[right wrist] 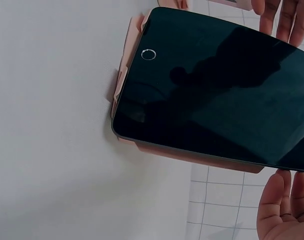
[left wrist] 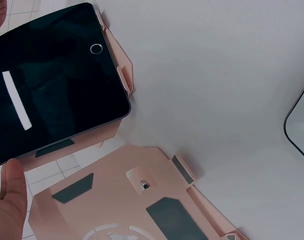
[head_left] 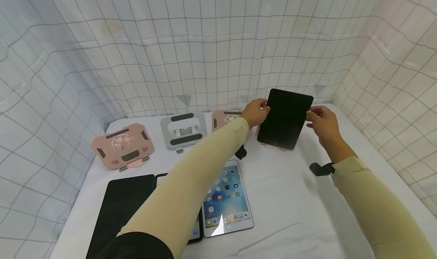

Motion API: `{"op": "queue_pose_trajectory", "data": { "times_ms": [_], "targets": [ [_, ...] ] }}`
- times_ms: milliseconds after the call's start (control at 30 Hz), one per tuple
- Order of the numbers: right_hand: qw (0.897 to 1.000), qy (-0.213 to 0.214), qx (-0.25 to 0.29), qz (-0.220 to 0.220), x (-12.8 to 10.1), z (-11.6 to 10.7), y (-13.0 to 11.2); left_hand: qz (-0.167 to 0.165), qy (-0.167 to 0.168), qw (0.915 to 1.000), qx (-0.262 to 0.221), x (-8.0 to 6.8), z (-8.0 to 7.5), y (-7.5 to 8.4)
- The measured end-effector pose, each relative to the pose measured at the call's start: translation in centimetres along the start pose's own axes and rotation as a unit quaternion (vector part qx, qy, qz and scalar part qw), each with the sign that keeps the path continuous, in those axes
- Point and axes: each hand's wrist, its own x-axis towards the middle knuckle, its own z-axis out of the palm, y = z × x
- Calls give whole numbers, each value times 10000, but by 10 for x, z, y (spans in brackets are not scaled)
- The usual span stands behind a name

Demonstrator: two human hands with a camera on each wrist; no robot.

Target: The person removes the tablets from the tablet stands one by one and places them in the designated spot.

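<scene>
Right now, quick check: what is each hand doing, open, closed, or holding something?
Left hand: grips the left edge of the dark tablet on the pink stand.
Right hand: open beside the tablet's right edge, contact unclear.

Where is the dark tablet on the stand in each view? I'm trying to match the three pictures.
Head: dark tablet, right of centre, at the back of the table, propped between both hands.
Left wrist: top left, home button toward the top.
Right wrist: upper right, home button at its left end.
Shared landmark: the pink stand behind it.
</scene>
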Motion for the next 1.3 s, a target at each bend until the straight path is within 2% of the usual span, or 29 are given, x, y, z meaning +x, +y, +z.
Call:
{"op": "queue_pose_trajectory", "data": {
  "times_ms": [267,533,967,1300],
  "targets": [
    [9998,63,85,-188,-5,-1,3,-69,421,9981,-452,-3,1,0],
    [9992,102,234,-300,-8,-2,4,-72,631,9963,-582,-1,1,-2],
    [9982,110,454,-363,-18,-3,-4,210,649,9936,-901,-14,-2,-8],
    [9971,-96,562,-501,-29,-7,-6,349,542,9867,-1493,-33,-1,-13]
  ]
}}
